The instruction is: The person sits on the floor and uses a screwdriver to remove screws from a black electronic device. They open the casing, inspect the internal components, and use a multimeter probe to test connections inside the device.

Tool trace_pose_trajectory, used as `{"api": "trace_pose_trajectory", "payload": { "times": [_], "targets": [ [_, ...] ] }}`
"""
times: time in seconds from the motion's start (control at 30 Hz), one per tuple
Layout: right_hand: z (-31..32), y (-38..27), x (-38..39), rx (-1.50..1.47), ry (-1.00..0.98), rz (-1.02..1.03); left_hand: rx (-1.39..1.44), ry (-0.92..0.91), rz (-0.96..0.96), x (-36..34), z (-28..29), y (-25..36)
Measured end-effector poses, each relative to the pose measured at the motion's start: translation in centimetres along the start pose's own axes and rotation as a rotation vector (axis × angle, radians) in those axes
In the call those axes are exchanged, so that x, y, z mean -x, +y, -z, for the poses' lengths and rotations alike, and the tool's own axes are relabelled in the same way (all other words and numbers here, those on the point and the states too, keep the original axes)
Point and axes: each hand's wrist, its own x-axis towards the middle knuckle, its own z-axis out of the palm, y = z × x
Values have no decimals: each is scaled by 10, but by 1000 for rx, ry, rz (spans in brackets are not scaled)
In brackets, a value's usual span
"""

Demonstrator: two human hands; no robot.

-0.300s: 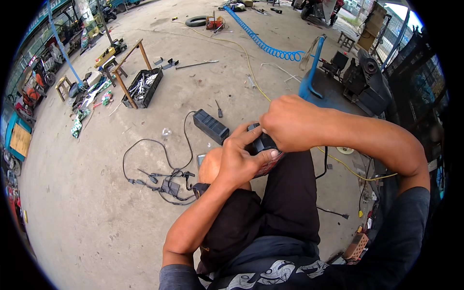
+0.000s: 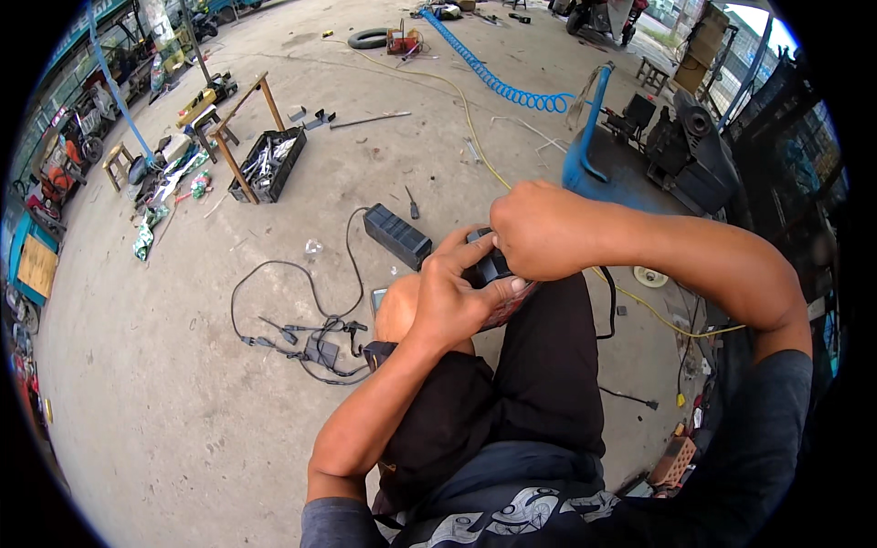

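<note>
Left hand (image 2: 454, 290) is clamped around the black-and-red boxy device (image 2: 493, 265) above the thighs (image 2: 551, 356); whether anything is gripped in the curled right hand (image 2: 539, 228) cannot be told. The device is best braced against one thigh.

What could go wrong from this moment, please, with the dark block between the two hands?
The dark block is held near the left knee, so it might drop to the hard floor if the grip loosens. The right hand is very close to the left hand; a slip could hurt it. The black cable lies loosely looped, so someone could perhaps trip.
</note>
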Motion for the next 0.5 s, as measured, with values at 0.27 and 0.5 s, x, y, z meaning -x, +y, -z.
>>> {"api": "trace_pose_trajectory", "payload": {
  "times": [0.27,0.5],
  "targets": [
    [2,9,16,-18,-8,27,82,-85,86,-1,7,1],
    [1,27,29,205,257,364,98,-9,139,2,7,-4]
  ]
}}
